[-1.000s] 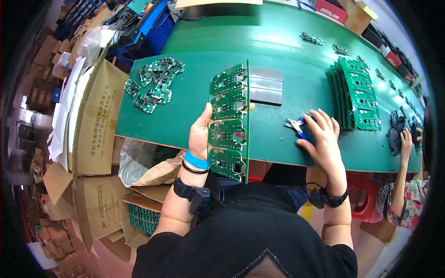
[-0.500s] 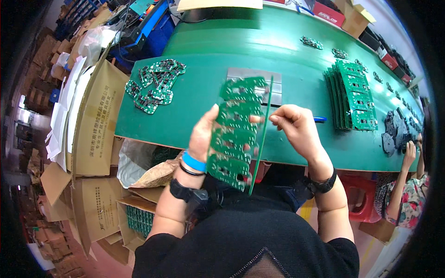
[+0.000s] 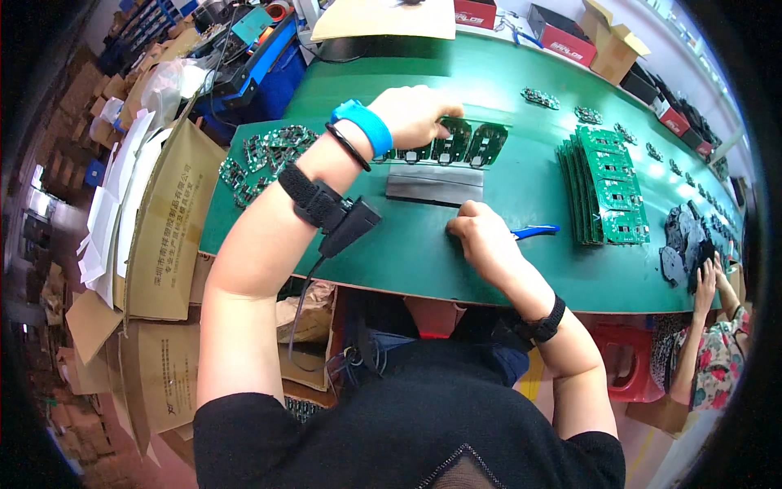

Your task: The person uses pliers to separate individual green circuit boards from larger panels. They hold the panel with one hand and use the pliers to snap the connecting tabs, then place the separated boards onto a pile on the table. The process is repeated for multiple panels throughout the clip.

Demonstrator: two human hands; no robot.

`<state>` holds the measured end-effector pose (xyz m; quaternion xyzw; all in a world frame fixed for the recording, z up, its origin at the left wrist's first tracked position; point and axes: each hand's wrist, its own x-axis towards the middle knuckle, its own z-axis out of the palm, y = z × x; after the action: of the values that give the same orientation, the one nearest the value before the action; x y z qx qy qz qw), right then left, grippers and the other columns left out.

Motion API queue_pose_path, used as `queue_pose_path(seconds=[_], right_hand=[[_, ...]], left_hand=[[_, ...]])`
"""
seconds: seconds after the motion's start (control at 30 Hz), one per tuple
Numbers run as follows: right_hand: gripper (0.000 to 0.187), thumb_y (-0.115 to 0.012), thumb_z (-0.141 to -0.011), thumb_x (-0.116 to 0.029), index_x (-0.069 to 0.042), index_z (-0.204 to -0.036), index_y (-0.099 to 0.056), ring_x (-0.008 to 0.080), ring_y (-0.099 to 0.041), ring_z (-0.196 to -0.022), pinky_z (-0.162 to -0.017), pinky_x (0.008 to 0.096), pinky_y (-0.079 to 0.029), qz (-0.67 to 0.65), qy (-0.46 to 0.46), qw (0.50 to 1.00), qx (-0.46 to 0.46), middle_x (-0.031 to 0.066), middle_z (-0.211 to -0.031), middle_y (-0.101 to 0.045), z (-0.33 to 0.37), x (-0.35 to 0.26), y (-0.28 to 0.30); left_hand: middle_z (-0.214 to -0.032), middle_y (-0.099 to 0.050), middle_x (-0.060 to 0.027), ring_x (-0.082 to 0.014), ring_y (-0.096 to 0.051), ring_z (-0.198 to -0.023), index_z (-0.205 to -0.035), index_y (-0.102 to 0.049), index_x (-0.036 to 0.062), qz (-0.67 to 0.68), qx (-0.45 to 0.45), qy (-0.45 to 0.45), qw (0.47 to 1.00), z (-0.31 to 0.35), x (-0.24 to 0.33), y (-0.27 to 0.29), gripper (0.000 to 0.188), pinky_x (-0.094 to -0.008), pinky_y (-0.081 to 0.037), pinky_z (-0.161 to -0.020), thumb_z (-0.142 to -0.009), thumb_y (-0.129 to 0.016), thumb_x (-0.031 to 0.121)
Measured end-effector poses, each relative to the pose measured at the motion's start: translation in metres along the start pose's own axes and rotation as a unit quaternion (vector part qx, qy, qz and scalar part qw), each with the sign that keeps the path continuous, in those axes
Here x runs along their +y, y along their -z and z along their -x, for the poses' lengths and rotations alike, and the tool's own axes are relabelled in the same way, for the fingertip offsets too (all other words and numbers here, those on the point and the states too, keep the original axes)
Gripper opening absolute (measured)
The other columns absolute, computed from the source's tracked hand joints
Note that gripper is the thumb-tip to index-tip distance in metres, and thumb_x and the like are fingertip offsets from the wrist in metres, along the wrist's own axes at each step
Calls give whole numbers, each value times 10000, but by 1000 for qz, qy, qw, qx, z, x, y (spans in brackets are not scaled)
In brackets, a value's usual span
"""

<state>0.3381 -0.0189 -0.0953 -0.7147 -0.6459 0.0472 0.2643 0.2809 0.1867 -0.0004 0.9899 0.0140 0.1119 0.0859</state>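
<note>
Apparently lining up the green circuit-board panel (image 3: 488,145) at the far side of the grey metal block (image 3: 434,187), perhaps touching it, and gripping its upper edge in the curled fingers of the left hand (image 3: 411,118). Seems to call next for a steady, level hold, with the right hand (image 3: 489,240) near the block, beside the blue-handled tool (image 3: 538,231), fingers bunched together; cannot tell whether around anything.

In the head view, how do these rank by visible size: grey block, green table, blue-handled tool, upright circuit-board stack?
1. Green table
2. Upright circuit-board stack
3. Grey block
4. Blue-handled tool, visible part only
</note>
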Motion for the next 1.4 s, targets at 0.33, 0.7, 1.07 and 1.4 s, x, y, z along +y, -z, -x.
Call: queue_pose_path(seconds=[0.33, 0.7, 1.07, 1.4], right_hand=[[67, -556, -737, -63, -14, -711, -594, 334, -584, -794, -713, 409, -481, -11, -26, 999, -38, 163, -761, -583, -6, -1, 5], [145, -532, -767, -85, -22, -889, -578, 271, -561, -902, -734, 370, -460, 70, 25, 997, -5, 127, -898, -583, -11, 5, 12], [277, -527, -745, -27, 48, -1006, -580, 320, -586, -895, -790, 386, -480, 40, 76, 996, 22, 169, -972, -596, -12, 19, 10], [160, -659, -791, -85, 32, -878, -593, 178, -585, -600, -568, 303, -467, -195, -207, 943, 176, 120, -706, -621, -25, 42, 47]], left_hand=[[-873, -656, -122, -327, -620, -818, -1037, -595, 146, 4, 13, 24, 1000, -7, -5, -20, 252, -415, -494, -711, -801, -624, 228], [-834, -648, -137, -341, -616, -787, -1038, -597, 158, 27, -6, 19, 999, 0, 2, -21, 267, -424, -492, -696, -826, -587, 320], [-834, -660, -92, -158, -589, -757, -1033, -616, -7, 212, -128, 8, 969, -64, -78, -50, 426, -296, -471, -707, -826, -635, 365], [-790, -631, 1, -58, -531, -714, -991, -636, -9, 371, -137, 30, 918, -44, -57, -10, 340, -233, -452, -648, -853, -634, 303]])
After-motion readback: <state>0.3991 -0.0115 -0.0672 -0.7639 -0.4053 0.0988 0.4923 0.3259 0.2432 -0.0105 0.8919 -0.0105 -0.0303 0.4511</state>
